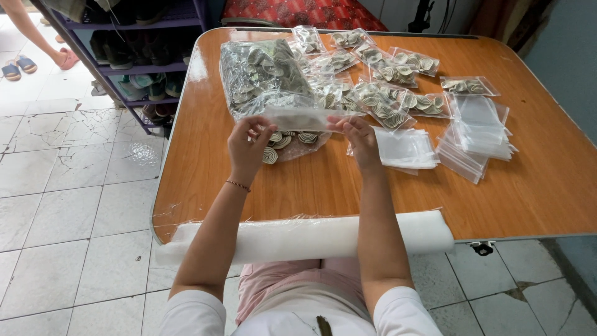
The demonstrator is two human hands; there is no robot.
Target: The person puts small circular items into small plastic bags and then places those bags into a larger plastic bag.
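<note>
Clear bag (292, 127) of spiral coils, top edge pinched by left hand (247, 148) and right hand (359, 138), above wooden table (323, 186).

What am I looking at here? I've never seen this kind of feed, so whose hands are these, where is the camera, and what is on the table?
There is one picture, from a camera worn on a person's head, looking down at their own two bare hands. No machine is involved.

The left hand and right hand pinch the top edge of a small clear plastic bag, held between them above the orange-brown table. The bag holds round, spiral-patterned pieces in tan and white.

Behind it lies a large clear bag of the same pieces, then many small filled bags spread toward the far edge. To the right sit empty flat bags, a few more beside the right hand. A white foam roll pads the near edge. At far left, a shoe rack stands on the tiled floor.
</note>
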